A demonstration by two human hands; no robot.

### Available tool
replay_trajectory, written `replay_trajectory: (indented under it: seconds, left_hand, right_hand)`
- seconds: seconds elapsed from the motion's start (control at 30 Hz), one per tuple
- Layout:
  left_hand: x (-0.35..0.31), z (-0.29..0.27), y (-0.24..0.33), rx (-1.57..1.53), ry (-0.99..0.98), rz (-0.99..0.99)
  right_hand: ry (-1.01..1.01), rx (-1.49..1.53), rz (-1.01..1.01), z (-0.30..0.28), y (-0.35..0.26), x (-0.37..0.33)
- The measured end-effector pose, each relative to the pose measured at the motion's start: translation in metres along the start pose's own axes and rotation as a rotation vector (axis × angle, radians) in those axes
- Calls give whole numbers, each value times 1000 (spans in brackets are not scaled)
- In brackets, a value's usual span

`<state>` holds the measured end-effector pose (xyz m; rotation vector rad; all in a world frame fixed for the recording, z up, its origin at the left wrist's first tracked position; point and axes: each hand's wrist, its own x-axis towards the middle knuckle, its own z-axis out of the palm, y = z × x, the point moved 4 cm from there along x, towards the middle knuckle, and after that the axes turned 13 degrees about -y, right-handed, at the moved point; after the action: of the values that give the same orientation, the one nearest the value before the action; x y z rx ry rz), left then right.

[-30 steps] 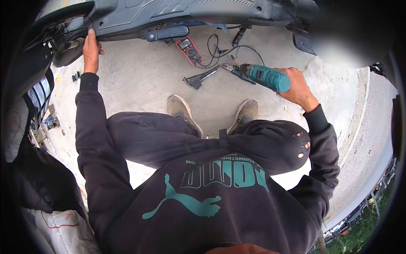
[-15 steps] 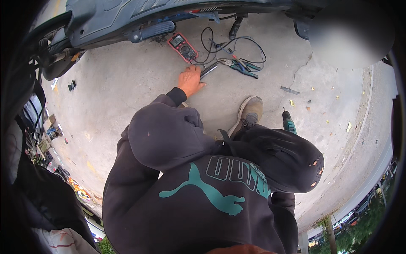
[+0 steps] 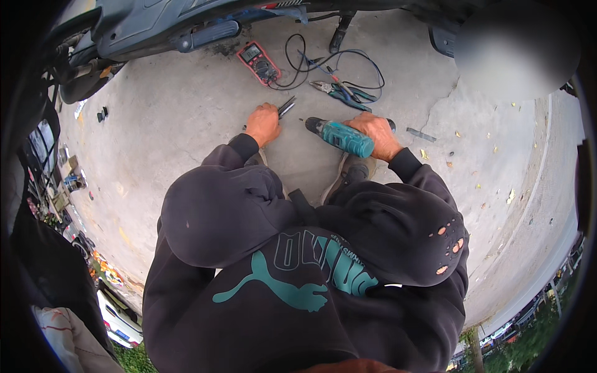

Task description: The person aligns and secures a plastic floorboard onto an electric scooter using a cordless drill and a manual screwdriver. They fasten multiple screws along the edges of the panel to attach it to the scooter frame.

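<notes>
My right hand (image 3: 377, 133) is closed round the handle of a teal and black cordless drill (image 3: 347, 138). The drill lies sideways above the ground, its thin bit pointing left toward my other hand. My left hand (image 3: 263, 123) is closed on a slim dark and silver rod-like piece (image 3: 286, 106), whose end sticks out past the fingers; its exact kind is hard to make out. Beyond the hands lie pliers (image 3: 341, 94) with teal and dark handles, and a red and black multimeter (image 3: 258, 63) with its test leads (image 3: 380, 73) looped on the concrete.
A scooter's dark body (image 3: 143, 31) spans the far side, its stand (image 3: 339, 34) reaching the ground. My shoe (image 3: 354, 174) is below the drill. A flat grey strip (image 3: 421, 134) and dry leaves lie right. Another person's dark clothing (image 3: 53, 280) shows at left.
My right hand has come in from the right with the drill, which stood near my right knee. My left hand has moved slightly nearer to me, with the rod-like piece in its fingers.
</notes>
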<state>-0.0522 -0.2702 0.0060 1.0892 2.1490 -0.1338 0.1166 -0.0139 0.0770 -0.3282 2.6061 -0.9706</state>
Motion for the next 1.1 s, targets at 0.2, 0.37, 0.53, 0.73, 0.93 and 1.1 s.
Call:
replay_trajectory:
  seconds: [0.2, 0.37, 0.53, 0.73, 0.93, 1.1]
  left_hand:
    - [-16, -18, -33, -165, 151, 43]
    - [-36, -24, -79, -1466, 25, -67]
    - [-13, -48, -93, -2291, 62, 219]
    - [14, -63, -105, -2281, -70, 253]
    - [38, -73, -126, -1402, 137, -343]
    - [73, -72, -117, -1257, 70, -420]
  right_hand:
    - [156, 450, 179, 42, 64, 22]
    - [74, 566, 266, 41, 78, 20]
    - [-37, 620, 276, 37, 61, 13]
    - [-121, 740, 304, 52, 72, 6]
    - [-495, 739, 333, 20, 57, 27]
    - [-542, 712, 343, 47, 50, 49]
